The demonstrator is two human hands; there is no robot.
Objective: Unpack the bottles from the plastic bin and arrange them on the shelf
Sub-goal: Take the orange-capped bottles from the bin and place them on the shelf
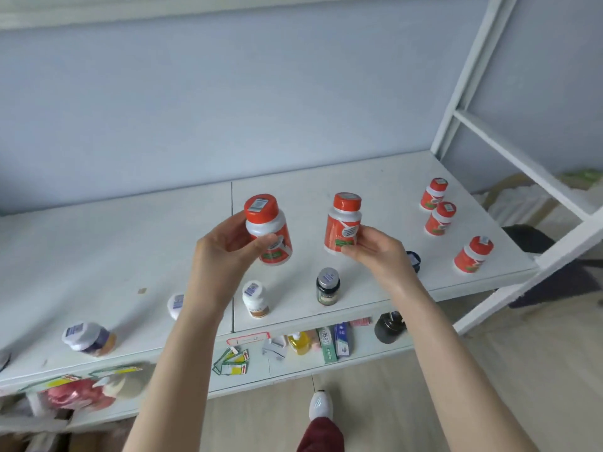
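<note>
gripping an orange bottle (268,234) each, left hand (228,252) and right hand (375,254) hang above the shelf (98,256), near a dark jar (328,287).

Pale blue wall (228,109) up top, odds and ends down low.
Toothpaste boxes (336,342) lie side by side; a white shoe (320,404) stands on the pale floor (528,370).

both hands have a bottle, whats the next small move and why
Probably lower the right hand and stand its orange bottle on the shelf beside the three orange bottles already upright at the right, where bare surface shows. The left hand holds a matching bottle that could follow.
</note>
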